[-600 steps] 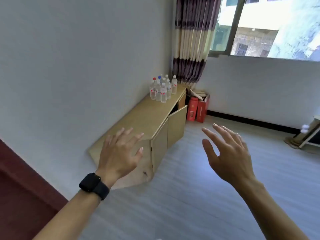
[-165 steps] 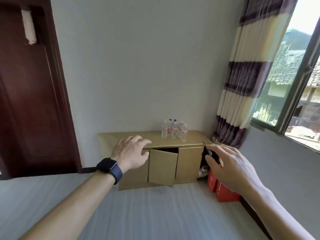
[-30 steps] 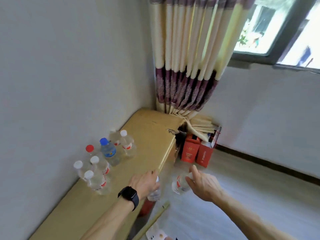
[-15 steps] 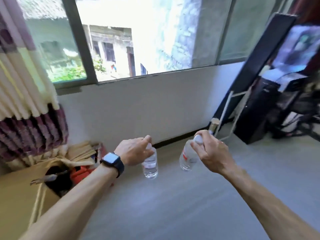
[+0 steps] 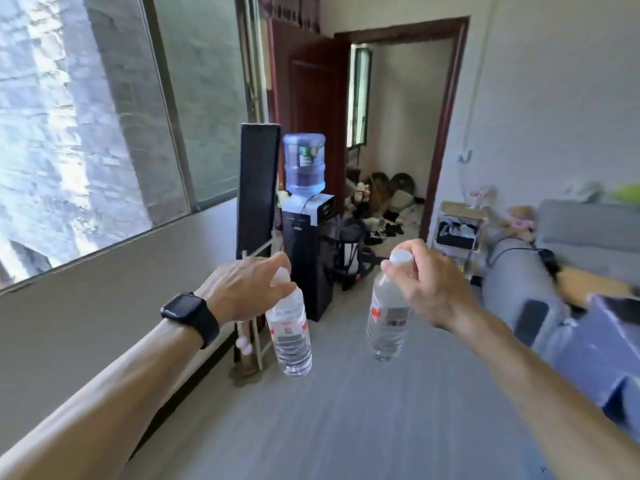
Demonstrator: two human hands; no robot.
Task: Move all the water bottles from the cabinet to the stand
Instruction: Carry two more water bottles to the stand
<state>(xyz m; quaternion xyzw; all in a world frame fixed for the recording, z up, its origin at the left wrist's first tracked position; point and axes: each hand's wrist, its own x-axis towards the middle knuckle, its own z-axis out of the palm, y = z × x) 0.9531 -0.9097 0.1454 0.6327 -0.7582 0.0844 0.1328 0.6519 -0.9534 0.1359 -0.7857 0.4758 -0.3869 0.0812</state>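
Curling round the capped neck of the left bottle (image 5: 291, 336), left grip (image 5: 242, 289), right grip (image 5: 427, 284) likewise clasping the right bottle (image 5: 386, 323), both hanging above the floor (image 5: 346, 431), water dispenser (image 5: 306, 244) beyond.

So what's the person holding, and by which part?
The left hand grips one water bottle at its capped neck; the right hand grips a second water bottle likewise. Both hang below the hands.
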